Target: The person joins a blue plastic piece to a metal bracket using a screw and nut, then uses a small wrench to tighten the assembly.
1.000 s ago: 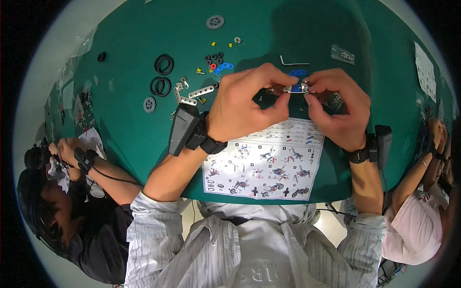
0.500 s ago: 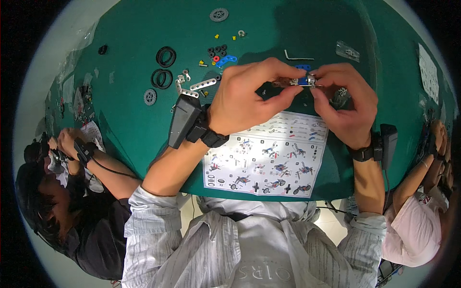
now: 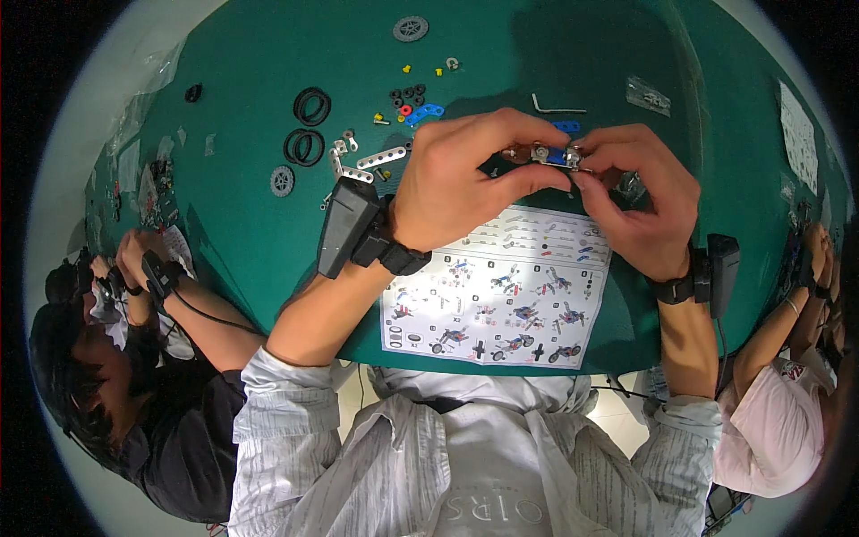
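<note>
Between my two hands, above the table, is a small toy model assembly (image 3: pixel 557 157) of silver metal and blue parts, with a reddish-brown piece at its left end. My left hand (image 3: pixel 474 174) pinches it between thumb and forefinger. From the other side, my right hand (image 3: pixel 646 192) grips its right end with the fingertips, which cover part of it. Below the hands lies a printed instruction sheet (image 3: pixel 497 309) with pictures of a motorcycle model. An L-shaped hex key (image 3: pixel 559 110) and a blue perforated strip (image 3: pixel 564 126) rest just beyond my fingers.
Left of my hands lie black rubber tyres (image 3: pixel 312 106), a grey wheel (image 3: pixel 282 181), silver perforated strips (image 3: pixel 381 157), a blue bent piece (image 3: pixel 424 114) and small black rings (image 3: pixel 408 93). Another grey wheel (image 3: pixel 411 29) is farther back. A clear bag (image 3: pixel 648 96) lies right. People sit on both sides.
The assembly has turned slightly in my fingers, showing more of its silver side. My left thumb has shifted right along it, towards my right hand.
</note>
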The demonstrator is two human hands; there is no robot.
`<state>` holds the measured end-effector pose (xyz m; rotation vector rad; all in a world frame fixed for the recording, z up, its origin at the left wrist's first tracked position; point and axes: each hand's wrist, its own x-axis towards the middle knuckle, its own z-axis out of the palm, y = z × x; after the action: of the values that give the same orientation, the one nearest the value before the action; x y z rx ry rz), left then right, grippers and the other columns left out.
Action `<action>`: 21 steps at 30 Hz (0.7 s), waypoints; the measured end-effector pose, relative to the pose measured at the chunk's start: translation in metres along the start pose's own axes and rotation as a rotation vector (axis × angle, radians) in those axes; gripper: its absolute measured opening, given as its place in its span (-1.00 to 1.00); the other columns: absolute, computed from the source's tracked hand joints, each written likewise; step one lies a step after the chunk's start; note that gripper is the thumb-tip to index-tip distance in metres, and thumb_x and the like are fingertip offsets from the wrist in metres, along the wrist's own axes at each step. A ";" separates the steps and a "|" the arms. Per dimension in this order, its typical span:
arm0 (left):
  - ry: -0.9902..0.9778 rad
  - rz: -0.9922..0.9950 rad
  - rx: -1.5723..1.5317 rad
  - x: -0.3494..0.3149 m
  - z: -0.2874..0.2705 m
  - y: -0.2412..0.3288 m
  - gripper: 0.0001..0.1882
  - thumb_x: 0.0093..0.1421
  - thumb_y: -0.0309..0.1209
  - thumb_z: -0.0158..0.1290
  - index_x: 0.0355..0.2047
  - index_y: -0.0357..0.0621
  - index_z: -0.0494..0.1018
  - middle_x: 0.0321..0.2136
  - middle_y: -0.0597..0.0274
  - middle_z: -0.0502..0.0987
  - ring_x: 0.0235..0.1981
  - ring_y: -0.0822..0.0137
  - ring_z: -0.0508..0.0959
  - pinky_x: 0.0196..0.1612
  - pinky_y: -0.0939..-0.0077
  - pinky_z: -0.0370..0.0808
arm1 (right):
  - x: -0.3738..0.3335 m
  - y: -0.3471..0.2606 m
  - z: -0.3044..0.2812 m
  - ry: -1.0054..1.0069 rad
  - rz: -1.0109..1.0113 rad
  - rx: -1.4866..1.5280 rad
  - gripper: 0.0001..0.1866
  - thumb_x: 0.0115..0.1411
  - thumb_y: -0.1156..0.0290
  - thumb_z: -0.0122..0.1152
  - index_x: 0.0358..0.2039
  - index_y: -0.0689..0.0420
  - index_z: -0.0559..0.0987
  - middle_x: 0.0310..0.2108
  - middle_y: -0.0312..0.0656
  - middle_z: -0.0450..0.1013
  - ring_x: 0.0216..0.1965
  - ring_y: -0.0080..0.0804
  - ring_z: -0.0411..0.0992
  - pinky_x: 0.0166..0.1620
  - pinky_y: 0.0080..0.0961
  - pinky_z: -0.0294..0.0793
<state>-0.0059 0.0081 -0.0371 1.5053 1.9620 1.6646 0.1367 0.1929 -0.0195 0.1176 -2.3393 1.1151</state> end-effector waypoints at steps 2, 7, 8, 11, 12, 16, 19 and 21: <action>-0.007 -0.015 0.004 0.000 0.001 0.001 -0.66 0.06 -0.48 0.51 -0.13 -0.21 0.72 -0.21 0.16 0.77 -0.30 0.36 0.75 -0.20 0.52 0.66 | 0.000 -0.001 0.000 -0.011 -0.003 -0.009 -0.73 0.07 0.69 0.49 -0.22 0.17 0.65 -0.19 -0.16 0.65 -0.31 -0.44 0.60 -0.36 -0.58 0.54; -0.017 0.005 0.023 0.000 0.002 0.000 -0.67 0.08 -0.48 0.49 -0.13 -0.22 0.72 -0.24 0.15 0.77 -0.32 0.35 0.73 -0.23 0.51 0.65 | 0.001 -0.001 0.000 -0.018 -0.017 -0.024 -0.73 0.07 0.69 0.49 -0.22 0.17 0.65 -0.19 -0.16 0.64 -0.31 -0.43 0.60 -0.37 -0.58 0.54; -0.019 0.003 0.017 0.000 0.002 0.000 -0.68 0.09 -0.49 0.48 -0.13 -0.22 0.72 -0.24 0.15 0.76 -0.32 0.34 0.74 -0.23 0.51 0.65 | 0.001 -0.001 0.000 -0.016 -0.022 -0.026 -0.73 0.07 0.69 0.49 -0.22 0.17 0.65 -0.19 -0.16 0.64 -0.31 -0.43 0.60 -0.37 -0.58 0.54; -0.023 0.012 0.016 0.000 0.002 -0.001 -0.68 0.10 -0.50 0.47 -0.12 -0.22 0.71 -0.23 0.15 0.76 -0.31 0.33 0.74 -0.23 0.50 0.66 | 0.001 0.000 0.000 -0.013 -0.029 -0.020 -0.72 0.07 0.69 0.49 -0.21 0.17 0.65 -0.19 -0.16 0.64 -0.30 -0.43 0.60 -0.37 -0.59 0.54; -0.025 0.022 0.019 0.000 0.002 -0.001 -0.68 0.11 -0.51 0.47 -0.11 -0.22 0.71 -0.23 0.15 0.76 -0.31 0.32 0.74 -0.22 0.50 0.66 | 0.001 0.000 0.000 -0.013 -0.028 -0.021 -0.72 0.07 0.69 0.49 -0.21 0.17 0.65 -0.19 -0.16 0.64 -0.30 -0.43 0.60 -0.37 -0.59 0.54; -0.019 0.031 0.020 0.001 0.003 0.002 -0.67 0.11 -0.51 0.46 -0.09 -0.22 0.70 -0.22 0.15 0.76 -0.29 0.33 0.75 -0.22 0.49 0.66 | 0.001 -0.001 -0.001 -0.006 -0.026 -0.037 -0.72 0.06 0.70 0.49 -0.22 0.17 0.65 -0.21 -0.17 0.64 -0.31 -0.44 0.60 -0.38 -0.60 0.53; -0.001 -0.055 0.036 -0.001 0.004 0.002 -0.65 0.10 -0.48 0.48 -0.09 -0.23 0.70 -0.22 0.15 0.76 -0.27 0.36 0.75 -0.20 0.50 0.66 | 0.002 -0.001 -0.001 -0.001 -0.029 -0.046 -0.73 0.06 0.70 0.49 -0.23 0.17 0.65 -0.21 -0.18 0.64 -0.33 -0.45 0.59 -0.39 -0.60 0.52; 0.013 -0.129 0.035 -0.002 0.003 0.000 -0.62 0.08 -0.44 0.50 -0.09 -0.23 0.70 -0.23 0.16 0.76 -0.29 0.40 0.73 -0.20 0.52 0.65 | 0.002 -0.001 -0.002 0.001 -0.034 -0.053 -0.73 0.06 0.70 0.49 -0.24 0.17 0.65 -0.22 -0.18 0.64 -0.34 -0.45 0.58 -0.39 -0.60 0.52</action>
<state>-0.0027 0.0090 -0.0388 1.3509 2.0580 1.5995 0.1361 0.1938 -0.0171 0.1372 -2.3548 1.0362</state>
